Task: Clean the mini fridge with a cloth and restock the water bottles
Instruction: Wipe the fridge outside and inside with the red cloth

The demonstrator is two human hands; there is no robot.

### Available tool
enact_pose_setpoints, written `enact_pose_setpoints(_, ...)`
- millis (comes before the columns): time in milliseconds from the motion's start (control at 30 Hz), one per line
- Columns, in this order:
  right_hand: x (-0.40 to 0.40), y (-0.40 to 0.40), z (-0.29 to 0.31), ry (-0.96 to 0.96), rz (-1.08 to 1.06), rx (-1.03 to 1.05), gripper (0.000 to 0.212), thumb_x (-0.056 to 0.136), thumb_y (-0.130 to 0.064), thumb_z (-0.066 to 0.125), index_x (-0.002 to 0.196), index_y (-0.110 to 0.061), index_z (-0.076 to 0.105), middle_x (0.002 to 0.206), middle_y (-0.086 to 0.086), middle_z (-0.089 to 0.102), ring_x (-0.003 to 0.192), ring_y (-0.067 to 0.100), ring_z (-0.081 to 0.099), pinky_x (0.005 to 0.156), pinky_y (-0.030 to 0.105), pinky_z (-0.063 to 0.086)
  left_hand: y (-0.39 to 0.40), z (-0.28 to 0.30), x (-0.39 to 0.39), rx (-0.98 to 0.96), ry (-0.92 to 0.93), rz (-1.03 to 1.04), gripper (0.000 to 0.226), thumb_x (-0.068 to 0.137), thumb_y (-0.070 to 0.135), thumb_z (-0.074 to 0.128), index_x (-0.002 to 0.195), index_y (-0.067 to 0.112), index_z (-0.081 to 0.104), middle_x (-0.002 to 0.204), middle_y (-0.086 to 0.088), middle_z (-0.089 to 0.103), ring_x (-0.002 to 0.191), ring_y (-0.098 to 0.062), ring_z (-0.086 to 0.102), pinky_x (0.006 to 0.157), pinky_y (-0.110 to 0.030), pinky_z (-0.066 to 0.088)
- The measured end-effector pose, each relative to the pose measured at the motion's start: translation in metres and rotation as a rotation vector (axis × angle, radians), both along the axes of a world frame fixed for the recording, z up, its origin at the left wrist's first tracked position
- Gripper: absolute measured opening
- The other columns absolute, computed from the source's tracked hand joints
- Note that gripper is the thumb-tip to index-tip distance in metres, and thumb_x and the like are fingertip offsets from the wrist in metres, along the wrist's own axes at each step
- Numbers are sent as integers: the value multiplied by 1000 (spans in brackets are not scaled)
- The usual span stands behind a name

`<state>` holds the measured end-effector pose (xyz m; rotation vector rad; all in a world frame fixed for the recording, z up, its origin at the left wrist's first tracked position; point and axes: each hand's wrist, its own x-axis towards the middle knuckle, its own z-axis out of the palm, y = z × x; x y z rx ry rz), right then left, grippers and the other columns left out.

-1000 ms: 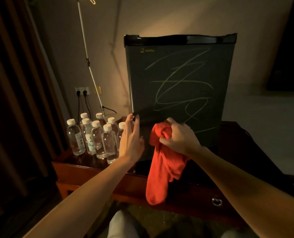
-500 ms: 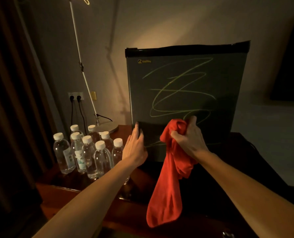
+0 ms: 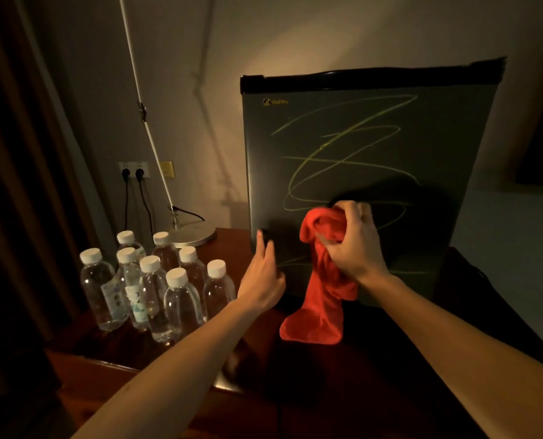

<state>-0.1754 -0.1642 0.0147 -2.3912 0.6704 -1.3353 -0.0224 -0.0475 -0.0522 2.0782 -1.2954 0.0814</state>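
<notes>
A dark mini fridge (image 3: 368, 147) stands on a wooden table, its door shut and scrawled with yellow-green lines. My right hand (image 3: 355, 245) grips a bunched red cloth (image 3: 322, 280) against the lower part of the door; the cloth's tail hangs down to the tabletop. With straight fingers, my left hand (image 3: 262, 274) rests on the fridge's lower left edge. Several clear water bottles (image 3: 156, 283) with white caps stand in a cluster left of the fridge.
A lamp base (image 3: 192, 236) with a slanting white pole sits behind the bottles. Two plugs sit in a wall socket (image 3: 134, 172) at the back left. A dark curtain (image 3: 13, 185) hangs along the left side. The wooden table (image 3: 105, 369) has its front edge near me.
My right hand has carried the red cloth up and to the right across the fridge door. My left hand has stayed at the fridge's left edge. The view has moved closer and tilted up.
</notes>
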Motion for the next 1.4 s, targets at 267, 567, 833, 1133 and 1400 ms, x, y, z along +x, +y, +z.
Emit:
enact_pose_setpoints(267, -12, 19, 10, -71, 115, -35, 49, 76, -35, 81, 118, -20, 60, 109, 3, 61, 99, 15, 61, 85, 16, 41, 4, 20, -41, -350, 201, -296, 66, 75, 30, 75, 134, 20, 47, 118, 2, 61, 104, -15, 64, 89, -41, 54)
enact_pose_setpoints(567, -38, 39, -7, 81, 424, -54, 71, 78, -36, 74, 139, -24, 43, 144, 3, 36, 131, 4, 39, 106, 12, 31, 9, 41, -66, -666, 564, -252, 43, 72, -15, 58, 92, 21, 68, 86, -1, 74, 84, -13, 68, 77, -35, 56)
enact_pose_setpoints(833, -10, 3, 33, 42, 227, -229, 51, 88, -33, 55, 137, -20, 54, 135, 9, 44, 126, 20, 47, 110, 25, 34, 8, 69, -19, -474, 559, -316, 59, 51, -3, 39, 97, 22, 67, 83, 9, 71, 79, -9, 64, 70, -28, 53)
enact_pose_setpoints(1133, 46, -2, 115, -124, -153, -484, 61, 78, 0, 59, 136, -19, 55, 141, 16, 38, 121, 36, 41, 104, 38, 39, -14, 111, 28, -605, 288, 159, 43, 88, 4, 56, 131, 9, 54, 129, -12, 54, 120, -23, 51, 108, -29, 36)
enact_pose_setpoints(1400, 92, -6, 88, 247, -289, -913, 78, 80, -40, 61, 149, -17, 36, 153, 20, 31, 133, 46, 27, 105, 54, 35, -39, 112, 56, -646, 368, 124, 50, 96, 8, 53, 144, 19, 42, 135, -12, 54, 127, -26, 50, 112, -42, 37)
